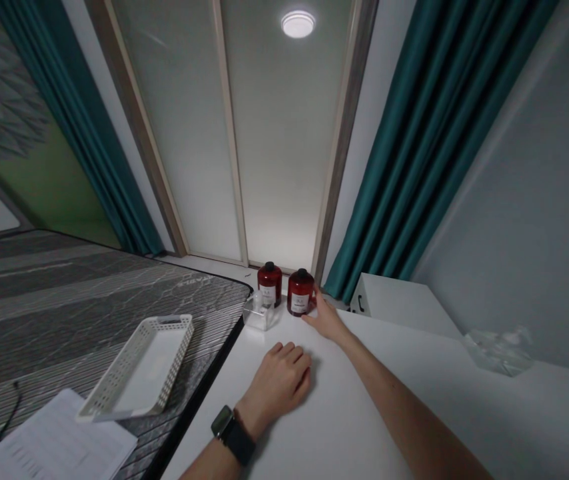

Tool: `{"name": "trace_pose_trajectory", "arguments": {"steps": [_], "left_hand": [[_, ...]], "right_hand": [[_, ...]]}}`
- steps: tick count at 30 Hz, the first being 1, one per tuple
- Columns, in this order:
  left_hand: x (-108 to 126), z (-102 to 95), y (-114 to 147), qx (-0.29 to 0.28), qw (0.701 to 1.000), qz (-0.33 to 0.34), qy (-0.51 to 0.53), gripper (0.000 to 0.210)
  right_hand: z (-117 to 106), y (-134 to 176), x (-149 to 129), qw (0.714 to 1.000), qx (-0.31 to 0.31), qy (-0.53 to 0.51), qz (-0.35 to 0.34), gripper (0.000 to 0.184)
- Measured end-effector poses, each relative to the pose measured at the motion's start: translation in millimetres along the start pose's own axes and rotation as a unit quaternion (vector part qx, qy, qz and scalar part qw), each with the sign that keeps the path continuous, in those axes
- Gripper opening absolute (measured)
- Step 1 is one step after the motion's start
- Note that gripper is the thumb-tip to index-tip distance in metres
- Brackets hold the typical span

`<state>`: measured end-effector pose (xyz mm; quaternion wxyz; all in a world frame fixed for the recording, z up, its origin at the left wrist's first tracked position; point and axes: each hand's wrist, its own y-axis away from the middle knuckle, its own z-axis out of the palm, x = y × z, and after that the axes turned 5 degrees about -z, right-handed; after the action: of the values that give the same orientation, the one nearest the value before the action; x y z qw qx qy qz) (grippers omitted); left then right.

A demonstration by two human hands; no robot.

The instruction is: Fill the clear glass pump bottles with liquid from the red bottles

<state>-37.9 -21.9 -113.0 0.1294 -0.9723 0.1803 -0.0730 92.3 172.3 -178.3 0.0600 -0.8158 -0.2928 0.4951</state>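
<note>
Two dark red, see-through bottles with black caps and white labels stand upright side by side at the far end of the white table. My right hand [328, 321] reaches to the right bottle [300, 293], its fingers around the right side and the thumb low at the front; part of the fingers is hidden behind it. The left bottle [270, 285] stands apart from both hands. Nearer on the table, my left hand [282, 377] rests with its fingers curled in and nothing visible in them; a dark watch [233, 432] is on that wrist. A clear tissue box [258, 316] sits beside the left bottle.
On the grey striped mattress [89, 280] to the left lie a white plastic basket [182, 347] and printed sheets [64, 440]. Crumpled clear plastic [502, 350] lies on the table's right side. Behind stand a white cabinet [409, 300], frosted sliding doors [284, 147] and green curtains [404, 160].
</note>
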Motion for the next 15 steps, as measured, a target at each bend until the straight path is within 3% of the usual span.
{"name": "trace_pose_trajectory", "arguments": {"steps": [11,15], "left_hand": [[-1.5,-1.0,-0.9,0.020,1.000,-0.006,0.001,0.008],[-8.5,-3.4,1.9,0.073,0.996,-0.045,0.019,0.009]], "right_hand": [[-1.5,5.0,-7.1,0.998,-0.031,0.049,0.006,0.102],[-9.1,12.3,-9.6,0.999,-0.027,0.047,0.007,0.100]]}}
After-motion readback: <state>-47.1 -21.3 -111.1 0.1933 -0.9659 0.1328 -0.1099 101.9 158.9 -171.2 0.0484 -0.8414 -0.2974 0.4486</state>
